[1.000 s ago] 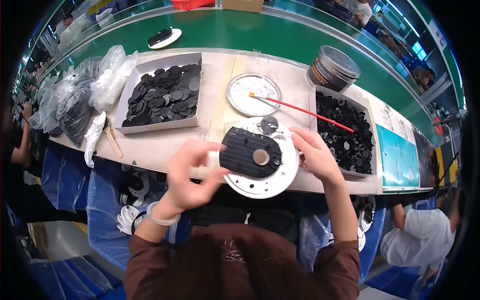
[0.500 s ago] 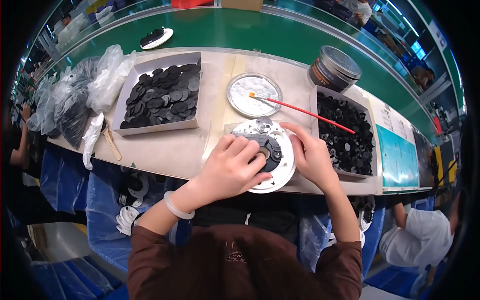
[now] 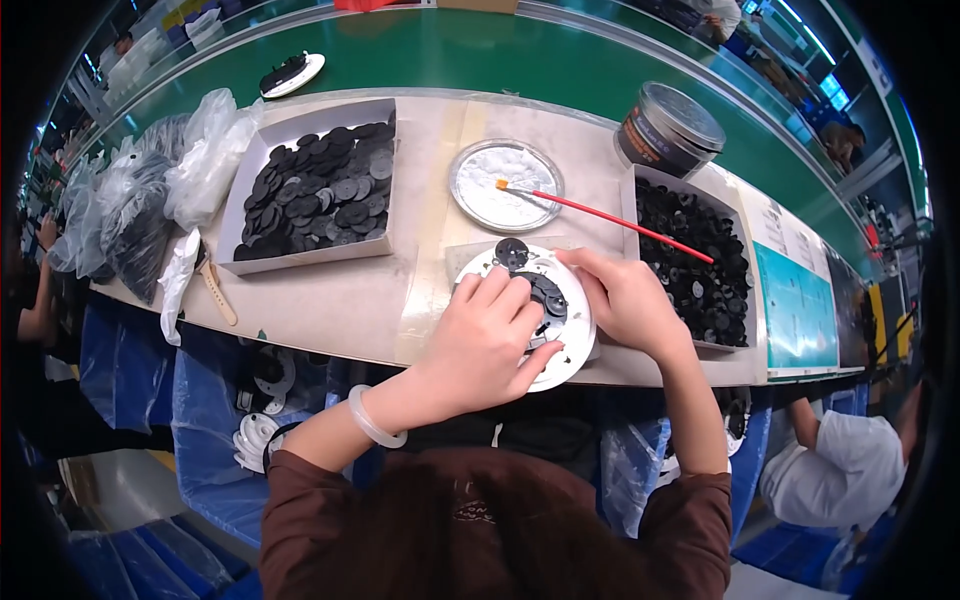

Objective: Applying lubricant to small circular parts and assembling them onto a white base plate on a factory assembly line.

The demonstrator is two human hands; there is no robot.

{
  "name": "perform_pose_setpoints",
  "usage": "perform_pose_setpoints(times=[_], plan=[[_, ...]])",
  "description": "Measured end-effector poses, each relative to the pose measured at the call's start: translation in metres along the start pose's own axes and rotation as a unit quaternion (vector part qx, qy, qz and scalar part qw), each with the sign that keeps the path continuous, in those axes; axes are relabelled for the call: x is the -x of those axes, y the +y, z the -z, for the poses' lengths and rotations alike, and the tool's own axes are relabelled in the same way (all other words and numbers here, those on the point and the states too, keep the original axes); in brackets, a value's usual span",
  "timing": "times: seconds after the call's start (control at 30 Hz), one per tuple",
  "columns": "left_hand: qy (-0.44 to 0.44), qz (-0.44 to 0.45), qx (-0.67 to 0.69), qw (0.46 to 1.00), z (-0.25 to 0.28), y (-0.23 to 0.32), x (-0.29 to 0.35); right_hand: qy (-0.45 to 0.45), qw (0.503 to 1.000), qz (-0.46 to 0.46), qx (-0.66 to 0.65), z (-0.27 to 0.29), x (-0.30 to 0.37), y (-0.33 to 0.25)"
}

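A white round plate [image 3: 575, 350] carrying black gears and a grey bar-like part lies under both hands at the table's near edge. My left hand [image 3: 485, 335] reaches across it, fingers bent over its left side and thumb near its lower part; whatever is under the fingertips is hidden. At the right rim, my right hand [image 3: 632, 305] holds the plate, with thumb and forefinger at its upper edge. A black toothed disc [image 3: 511, 254] shows at the top of the plate. Just beyond sits a shallow round dish of white paste [image 3: 500, 215], a red-handled brush [image 3: 620, 222] resting across it.
To the left stands a box of black discs [image 3: 240, 210], beside clear bags [image 3: 140, 200] and a beige-strapped watch [image 3: 216, 292]. On the right are a box of small black parts [image 3: 690, 260] and a dark tub [image 3: 668, 130]. A green belt [image 3: 450, 60] runs behind.
The plate has turned and tilted a little between my hands. My left hand has shifted right and slightly down, its fingers straighter. The white-and-black unit on the belt has moved left.
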State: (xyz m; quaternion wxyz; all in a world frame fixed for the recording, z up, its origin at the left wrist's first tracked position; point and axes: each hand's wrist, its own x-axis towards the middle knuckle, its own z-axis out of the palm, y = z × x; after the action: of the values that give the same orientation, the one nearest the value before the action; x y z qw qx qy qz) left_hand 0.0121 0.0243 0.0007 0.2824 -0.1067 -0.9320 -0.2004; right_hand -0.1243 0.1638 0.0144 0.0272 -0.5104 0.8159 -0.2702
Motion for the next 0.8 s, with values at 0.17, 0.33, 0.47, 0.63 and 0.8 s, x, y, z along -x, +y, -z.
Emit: perform_pose_setpoints(times=[0.17,0.33,0.47,0.63,0.8], plan=[[-0.001,-0.002,-0.022,1.000,-0.005,0.000,-0.001,-0.007,0.995,0.018,0.098,0.017,-0.030,-0.010],[-0.011,0.005,-0.025,1.000,-0.005,-0.004,0.002,0.011,0.990,0.134,0.030,-0.005,-0.092,-0.049],[-0.018,0.022,-0.014,1.000,-0.005,-0.002,0.002,-0.070,0.963,0.259,0.032,-0.049,-0.145,-0.075],[0.002,0.016,-0.018,1.000,-0.006,0.000,0.001,-0.221,0.938,0.186,0.190,-0.090,-0.192,-0.097],[0.039,0.008,-0.008,0.999,-0.010,-0.002,0.001,-0.257,0.936,0.173,0.169,-0.098,-0.201,-0.097]])
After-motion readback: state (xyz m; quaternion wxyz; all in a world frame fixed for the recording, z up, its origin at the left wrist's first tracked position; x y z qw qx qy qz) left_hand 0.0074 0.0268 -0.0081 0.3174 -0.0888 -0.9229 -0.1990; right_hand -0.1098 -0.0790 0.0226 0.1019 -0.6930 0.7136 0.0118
